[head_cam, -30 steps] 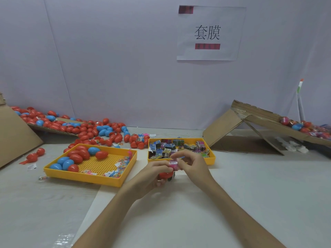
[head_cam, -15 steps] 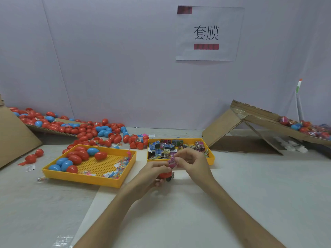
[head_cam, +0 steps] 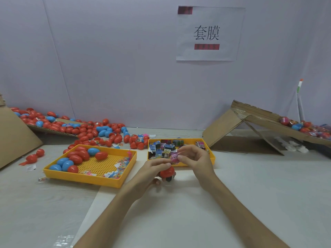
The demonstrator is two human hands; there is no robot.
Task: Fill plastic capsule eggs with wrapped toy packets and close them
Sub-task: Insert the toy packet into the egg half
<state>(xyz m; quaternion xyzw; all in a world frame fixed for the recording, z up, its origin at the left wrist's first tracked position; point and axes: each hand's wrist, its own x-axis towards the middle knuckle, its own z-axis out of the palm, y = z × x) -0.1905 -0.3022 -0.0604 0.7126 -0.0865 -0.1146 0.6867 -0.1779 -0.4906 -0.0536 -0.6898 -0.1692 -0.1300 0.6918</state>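
Observation:
My left hand [head_cam: 149, 173] grips a red capsule egg half [head_cam: 167, 172] just above the table, in front of the right yellow tray [head_cam: 212, 157]. A small dark object shows just beneath the egg half. My right hand [head_cam: 194, 158] pinches a pink wrapped toy packet [head_cam: 174, 156] directly above the egg half. That tray holds several wrapped packets [head_cam: 163, 148]. The left yellow tray [head_cam: 86, 178] carries red and blue eggs [head_cam: 78, 157] and a few small packets.
A heap of red and blue eggs [head_cam: 89, 130] lies at the back left, partly on cardboard [head_cam: 14, 138]. A cardboard ramp [head_cam: 250, 120] at the back right bears more eggs [head_cam: 304, 126]. A paper sign [head_cam: 207, 33] hangs on the wall.
Both hands have stayed close together by the right tray; the pink packet has shifted slightly, still held over the red egg half.

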